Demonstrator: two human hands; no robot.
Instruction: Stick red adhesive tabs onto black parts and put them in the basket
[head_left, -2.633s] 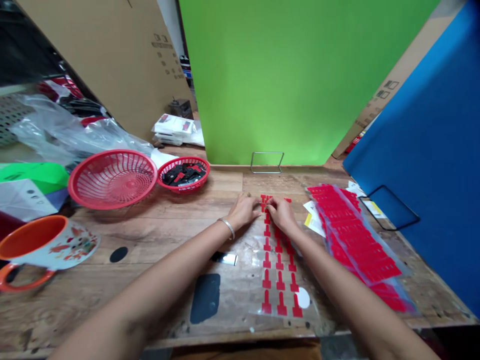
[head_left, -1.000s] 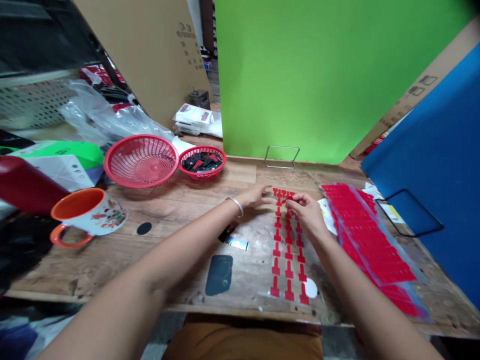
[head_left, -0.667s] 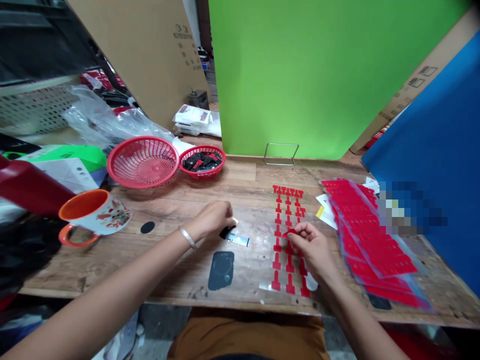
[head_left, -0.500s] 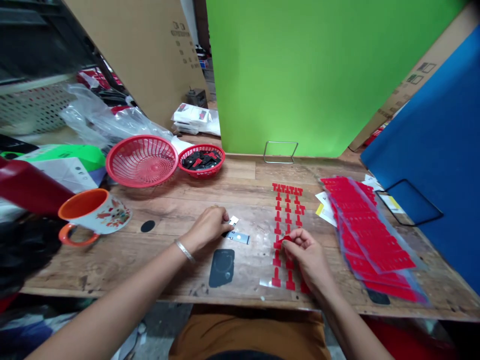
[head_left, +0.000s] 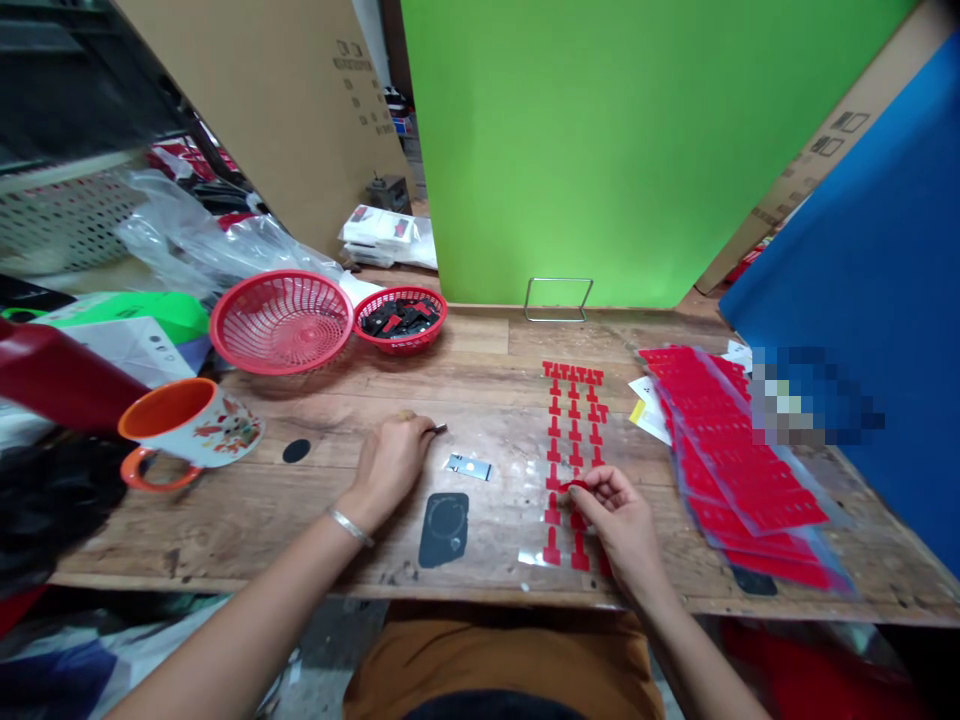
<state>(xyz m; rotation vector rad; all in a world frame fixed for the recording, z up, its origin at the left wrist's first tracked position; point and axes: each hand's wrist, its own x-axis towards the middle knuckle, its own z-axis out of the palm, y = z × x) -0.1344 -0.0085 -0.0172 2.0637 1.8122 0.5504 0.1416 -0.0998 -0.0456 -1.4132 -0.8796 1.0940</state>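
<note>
My left hand (head_left: 392,463) is closed in a pinch on a small black part (head_left: 439,429) just above the wooden bench (head_left: 225,510). My right hand (head_left: 619,515) pinches a peeled red sticker (head_left: 573,486) over the near end of a clear sheet of red T-shaped stickers (head_left: 574,415). Between the hands lie a small shiny metal strip (head_left: 468,466) and a dark rounded pad (head_left: 443,528).
A stack of red sticker sheets (head_left: 731,460) lies at the right. A small red basket of black parts (head_left: 400,319) and an empty larger red basket (head_left: 282,321) stand at the back left. An orange mug (head_left: 180,431) sits at the left. Green and blue boards stand behind.
Both hands drew back from the sheet's far end. The right hand came away with a red sticker; the left hand picked a small black part up beside the metal strip.
</note>
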